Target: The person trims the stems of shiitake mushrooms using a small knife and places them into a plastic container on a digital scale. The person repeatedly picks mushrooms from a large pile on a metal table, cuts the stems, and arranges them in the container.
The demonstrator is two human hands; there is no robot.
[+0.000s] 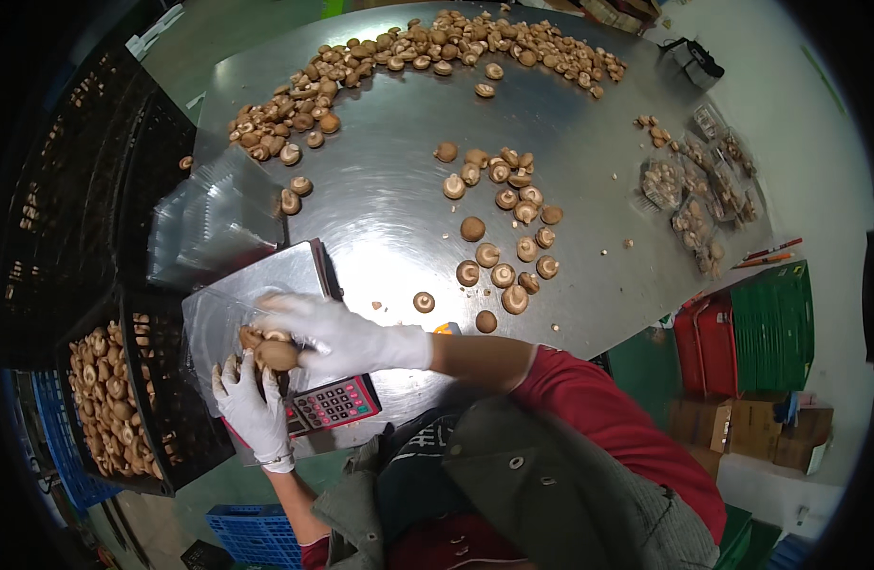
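My left hand (252, 413), in a white glove, rests its fingers against several shiitake mushrooms (277, 355) in a clear plastic container (209, 331). The container lies on the flat metal plate of a scale (294, 267), whose keypad (337, 402) shows below my hands. Over the same mushrooms reaches my right hand (323, 331), gloved in white and blurred; whether it grips one cannot be told. Nested clear containers (216, 221) stand behind the scale. Loose shiitakes (502, 275) lie stem up or cap up on the metal table (380, 178).
A long heap of shiitakes (408, 46) curves along the table's far edge. Filled clear packs (693, 185) stand at the right. A black crate (170, 427) of mushrooms is at the left, beside tall black crates (66, 178). Green crates (772, 328) are stacked beyond the table's right edge.
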